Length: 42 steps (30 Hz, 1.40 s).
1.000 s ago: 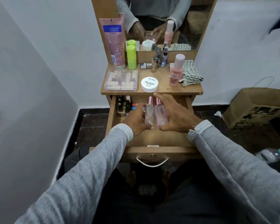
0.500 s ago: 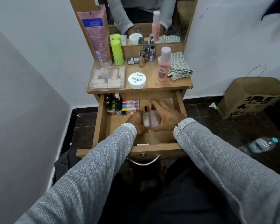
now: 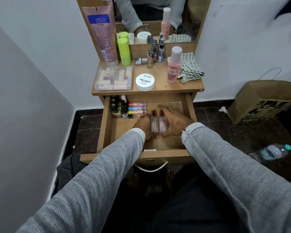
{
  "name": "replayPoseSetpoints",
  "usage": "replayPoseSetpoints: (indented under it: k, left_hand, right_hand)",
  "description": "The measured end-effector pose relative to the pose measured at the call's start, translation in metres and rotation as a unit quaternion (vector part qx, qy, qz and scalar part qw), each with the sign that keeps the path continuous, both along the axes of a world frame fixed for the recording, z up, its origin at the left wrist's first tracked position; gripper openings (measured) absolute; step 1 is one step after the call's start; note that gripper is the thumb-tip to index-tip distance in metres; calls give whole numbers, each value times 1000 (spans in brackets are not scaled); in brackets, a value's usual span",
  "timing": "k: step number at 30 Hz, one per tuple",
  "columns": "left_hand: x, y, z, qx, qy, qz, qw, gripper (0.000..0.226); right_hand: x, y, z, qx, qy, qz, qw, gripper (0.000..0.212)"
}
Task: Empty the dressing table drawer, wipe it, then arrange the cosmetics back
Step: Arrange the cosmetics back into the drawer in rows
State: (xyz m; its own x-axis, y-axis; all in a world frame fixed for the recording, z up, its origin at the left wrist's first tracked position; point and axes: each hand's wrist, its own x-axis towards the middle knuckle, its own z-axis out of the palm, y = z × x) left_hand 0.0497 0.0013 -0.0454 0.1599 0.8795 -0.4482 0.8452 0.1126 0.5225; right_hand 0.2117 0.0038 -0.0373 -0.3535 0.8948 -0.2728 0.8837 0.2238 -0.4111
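Inside the open drawer (image 3: 106,125), small dark bottles (image 3: 118,108) and bright tubes (image 3: 137,109) fill the back-left corner. Just beside them, the left hand (image 3: 145,126) grips one clear perfume bottle (image 3: 154,123), the right hand (image 3: 174,122) grips its pink twin (image 3: 163,122), both bottles touching, mid-drawer.
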Motion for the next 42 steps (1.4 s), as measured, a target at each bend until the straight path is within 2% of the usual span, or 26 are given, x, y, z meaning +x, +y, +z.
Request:
replayPoseSetpoints:
  k: [4,12,24,29,33,36,39,42]
  left_hand:
    - [3,-2,2,10,30,-11,999,89]
    - [6,-4,3,10,25,-11,1000,80]
    - [6,-7,7,1,15,0,1000,85]
    - [1,-13,15,-2,-2,-9,1000,90]
    - [-19,-15,38,-10,-42,0,999,79]
    - [-44,-15,68,-29,-126,42,991,65]
    - [-74,-12,99,7,-204,78,976,52]
    - [-100,-1,124,92,-246,134,955,43]
  right_hand:
    - [-1,2,0,-12,-10,-15,1000,123]
    - [0,2,1,-20,-8,-23,1000,122]
    - [-2,-1,4,-26,-13,-23,999,123]
    - [-2,-8,11,-19,-10,-21,1000,128]
    - [-10,-12,31,22,-36,5,999,126]
    - [-27,-14,53,58,-58,31,996,113]
    - [-51,-7,76,113,-12,29,993,81]
    - [-75,10,94,216,46,19,975,47]
